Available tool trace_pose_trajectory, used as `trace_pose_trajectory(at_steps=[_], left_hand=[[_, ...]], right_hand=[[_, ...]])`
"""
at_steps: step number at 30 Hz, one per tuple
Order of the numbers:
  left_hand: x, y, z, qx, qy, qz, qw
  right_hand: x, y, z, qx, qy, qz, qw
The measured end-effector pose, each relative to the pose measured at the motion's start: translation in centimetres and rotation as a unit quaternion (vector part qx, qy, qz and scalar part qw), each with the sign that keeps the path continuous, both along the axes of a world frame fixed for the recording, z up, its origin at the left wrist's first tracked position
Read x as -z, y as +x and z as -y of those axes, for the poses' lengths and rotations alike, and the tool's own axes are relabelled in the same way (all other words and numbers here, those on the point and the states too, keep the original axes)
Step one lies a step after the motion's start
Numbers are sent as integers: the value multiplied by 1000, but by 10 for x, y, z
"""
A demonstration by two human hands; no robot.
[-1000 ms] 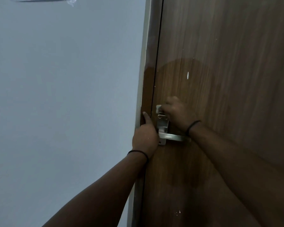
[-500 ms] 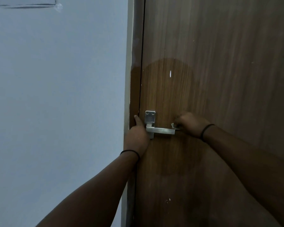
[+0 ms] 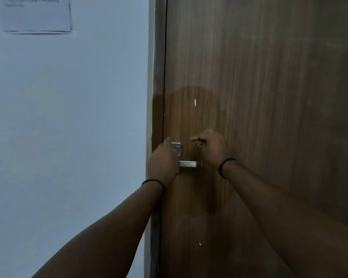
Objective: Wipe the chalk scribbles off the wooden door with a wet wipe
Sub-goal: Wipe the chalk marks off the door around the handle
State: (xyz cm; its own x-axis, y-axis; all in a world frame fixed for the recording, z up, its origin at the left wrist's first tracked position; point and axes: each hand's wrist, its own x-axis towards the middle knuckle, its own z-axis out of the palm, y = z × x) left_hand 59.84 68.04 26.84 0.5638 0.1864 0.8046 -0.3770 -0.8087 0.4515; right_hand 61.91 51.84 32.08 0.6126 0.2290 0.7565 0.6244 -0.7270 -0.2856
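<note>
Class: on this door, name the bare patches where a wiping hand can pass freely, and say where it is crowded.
Free: the door above the white mark, and the broad panel right of the right hand. Also free is the stretch below the lever handle, down to the white specks. Crowded: around the handle, where the left hand covers the plate.

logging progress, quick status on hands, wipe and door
Left hand flat by handle. Right hand fisted on wipe, on door. White fleck remains. Nothing blocking.
</note>
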Motion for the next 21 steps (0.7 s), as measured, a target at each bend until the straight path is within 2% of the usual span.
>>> trace_pose_trajectory(at_steps=[3, 7, 11, 15, 17, 21], left_hand=[[-1, -3, 11, 76, -92, 10, 993], [6, -9, 33, 205, -208, -55, 955], [23, -12, 41, 238, -245, -69, 937], [40, -5, 48, 270, -279, -84, 918], [51, 1, 57, 279, -278, -75, 916], [70, 19, 75, 239, -238, 0, 941]], right_hand=[[14, -16, -13, -56, 234, -50, 969], [51, -25, -27, -157, 412, -152, 884], [76, -26, -23, -175, 488, -129, 845], [98, -22, -16, -191, 551, -145, 800], [111, -15, -13, -193, 560, -147, 792], [124, 5, -11, -185, 549, -132, 804]])
